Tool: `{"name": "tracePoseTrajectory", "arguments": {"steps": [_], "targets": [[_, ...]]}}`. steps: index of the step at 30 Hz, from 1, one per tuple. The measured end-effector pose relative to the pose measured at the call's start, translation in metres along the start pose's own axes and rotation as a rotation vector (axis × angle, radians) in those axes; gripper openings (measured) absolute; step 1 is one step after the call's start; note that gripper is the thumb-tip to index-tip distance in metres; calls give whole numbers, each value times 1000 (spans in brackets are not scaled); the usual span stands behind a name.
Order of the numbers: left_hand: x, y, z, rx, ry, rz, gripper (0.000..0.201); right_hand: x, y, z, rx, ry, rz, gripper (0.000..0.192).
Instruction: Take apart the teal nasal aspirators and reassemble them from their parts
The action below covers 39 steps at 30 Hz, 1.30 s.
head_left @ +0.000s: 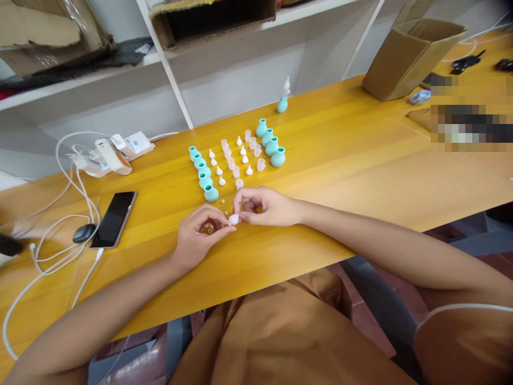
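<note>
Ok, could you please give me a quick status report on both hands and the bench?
Left hand and right hand pinch one small white tip together. Teal bulbs and clear caps lined up just beyond. Nothing between.

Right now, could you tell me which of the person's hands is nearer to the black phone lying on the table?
The left. The left hand lies to the right of the black phone, with bare table between them; the right hand is farther right, beyond the small white piece both pinch.

A black phone (pixel 114 218) lies on the yellow counter (pixel 360 160) beside a dark mouse (pixel 84 232) and white cables (pixel 60 235). A cardboard box (pixel 409 56) stands far right; white shelves (pixel 240 32) behind.
</note>
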State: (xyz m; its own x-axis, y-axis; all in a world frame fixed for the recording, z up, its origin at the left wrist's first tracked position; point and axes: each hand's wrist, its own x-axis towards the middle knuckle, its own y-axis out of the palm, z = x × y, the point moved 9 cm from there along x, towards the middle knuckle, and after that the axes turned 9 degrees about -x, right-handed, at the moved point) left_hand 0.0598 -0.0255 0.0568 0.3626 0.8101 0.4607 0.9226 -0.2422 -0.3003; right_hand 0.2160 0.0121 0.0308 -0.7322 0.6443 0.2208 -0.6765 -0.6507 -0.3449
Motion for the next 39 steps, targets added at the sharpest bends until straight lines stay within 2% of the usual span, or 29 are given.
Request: {"name": "tracePoseTrajectory", "arguments": {"steps": [7, 14, 20, 25, 39], "targets": [[1, 0, -4, 38, 17, -6, 18, 0, -1, 1, -28, -3, -4, 14], [1, 0, -3, 1, -22, -15, 18, 0, 0, 4, -35, -3, -3, 18], [0, 1, 16, -151, -185, -32, 30, 0, 0, 8, -66, -35, 15, 18], [2, 7, 28, -255, -297, 14, 41, -2, 0, 10, -107, -84, 48, 20], [2, 15, 20, -190, -235, 160, 32, -7, -2, 27, -286, -174, 81, 18]]}}
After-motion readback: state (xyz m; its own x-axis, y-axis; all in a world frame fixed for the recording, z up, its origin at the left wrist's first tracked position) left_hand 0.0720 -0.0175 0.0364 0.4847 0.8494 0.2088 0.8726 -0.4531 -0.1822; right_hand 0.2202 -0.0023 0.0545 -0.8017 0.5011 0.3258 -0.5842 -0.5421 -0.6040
